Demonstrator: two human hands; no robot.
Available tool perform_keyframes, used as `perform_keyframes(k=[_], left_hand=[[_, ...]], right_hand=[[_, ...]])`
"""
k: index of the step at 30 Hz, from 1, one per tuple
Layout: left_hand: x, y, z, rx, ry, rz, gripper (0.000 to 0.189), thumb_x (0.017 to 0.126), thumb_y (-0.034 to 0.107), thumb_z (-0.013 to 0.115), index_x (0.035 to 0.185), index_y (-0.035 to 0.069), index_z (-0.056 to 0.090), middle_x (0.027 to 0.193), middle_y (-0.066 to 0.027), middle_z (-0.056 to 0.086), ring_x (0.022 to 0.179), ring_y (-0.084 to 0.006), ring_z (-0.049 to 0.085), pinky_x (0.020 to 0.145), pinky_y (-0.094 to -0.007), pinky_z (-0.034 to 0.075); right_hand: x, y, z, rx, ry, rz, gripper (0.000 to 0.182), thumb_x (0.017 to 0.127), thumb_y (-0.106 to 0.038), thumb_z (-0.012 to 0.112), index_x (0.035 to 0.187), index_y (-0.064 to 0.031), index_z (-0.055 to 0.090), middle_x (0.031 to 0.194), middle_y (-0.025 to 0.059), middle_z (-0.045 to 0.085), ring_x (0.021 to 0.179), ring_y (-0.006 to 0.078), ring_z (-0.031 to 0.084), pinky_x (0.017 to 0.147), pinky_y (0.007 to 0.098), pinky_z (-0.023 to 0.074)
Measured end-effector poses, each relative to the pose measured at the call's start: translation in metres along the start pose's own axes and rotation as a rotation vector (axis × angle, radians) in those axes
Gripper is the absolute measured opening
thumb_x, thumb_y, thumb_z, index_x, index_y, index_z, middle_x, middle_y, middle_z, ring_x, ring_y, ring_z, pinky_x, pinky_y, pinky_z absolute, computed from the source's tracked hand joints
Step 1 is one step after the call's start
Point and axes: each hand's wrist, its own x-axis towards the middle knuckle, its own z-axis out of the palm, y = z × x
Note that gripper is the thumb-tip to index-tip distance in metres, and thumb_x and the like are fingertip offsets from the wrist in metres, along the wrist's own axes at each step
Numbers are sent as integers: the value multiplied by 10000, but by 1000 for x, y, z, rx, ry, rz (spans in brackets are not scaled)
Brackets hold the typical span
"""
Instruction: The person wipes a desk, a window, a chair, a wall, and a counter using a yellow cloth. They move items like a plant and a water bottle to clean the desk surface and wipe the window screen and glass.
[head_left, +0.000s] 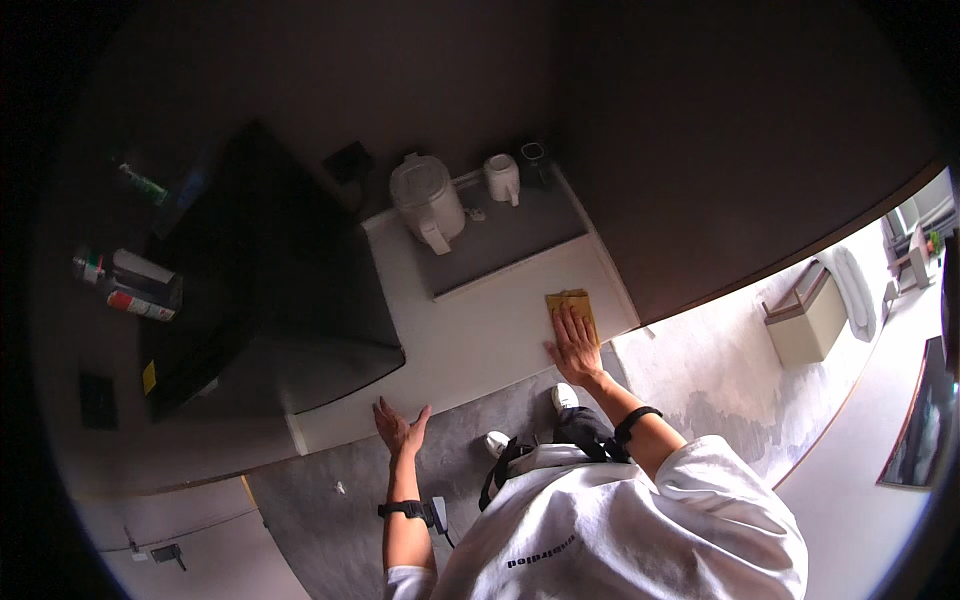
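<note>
My right hand (576, 346) lies flat on a folded yellow-brown cloth (574, 295), pressing it on the right end of a white countertop (480, 330). My left hand (401, 429) is at the counter's front edge, empty, thumb and fingers spread. Behind the cloth, a dark grey tray or mat (495, 255) lies on the counter. On it are a white electric kettle (427, 199) and a white mug (502, 178), with a small crumpled white item (475, 214) between them. A dark cup or glass (533, 157) stands in the back corner.
A large black box-like appliance (262, 292) takes up the counter's left part. Bottles or cans (142, 305) stand further left. Dark walls rise behind and to the right. Below lies a grey floor (465, 420); a beige stool or box (806, 322) stands at the right, beside white bedding (855, 292).
</note>
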Motion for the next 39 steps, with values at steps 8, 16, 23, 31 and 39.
perform_keyframes(k=[8,16,23,31,39], left_hand=[[20,21,14,296,-314,-243,1394,758,765,700,1586,154,-240,1625,-319,-219,1523,-524,-85,1175,-703,122],[21,17,24,301,-302,-281,1407,732,714,762,1604,154,-190,1631,-310,-216,1522,-527,-89,1161,-713,159],[24,33,11,265,-305,-321,1440,703,624,842,1601,185,-195,1641,-270,-207,1520,-516,-76,1006,-769,383],[27,4,37,262,-261,-270,1439,727,673,793,1570,194,-270,1619,-252,-292,1512,-516,-129,918,-772,454],[14,6,35,256,-222,-223,1426,719,702,776,1586,181,-230,1617,-283,-265,1509,-528,-107,890,-782,462]], right_hand=[[22,72,-19,-242,15,-41,773,966,-462,538,1573,-40,312,1580,219,365,1468,386,336,1229,516,183],[70,87,-10,-227,-221,10,884,983,-601,457,1609,-40,184,1659,210,182,1543,373,141,1245,502,104],[137,44,3,-4,-369,307,1122,914,-712,516,1622,-83,-86,1681,226,-103,1548,431,-93,1228,586,-28],[58,-28,12,-99,-518,3,996,938,-675,506,1643,-150,37,1696,183,-80,1563,376,-90,1250,544,-55],[52,-40,-8,-1,-859,-109,1087,917,-664,561,1631,-136,-66,1669,226,-174,1536,394,-204,1226,609,-68]])
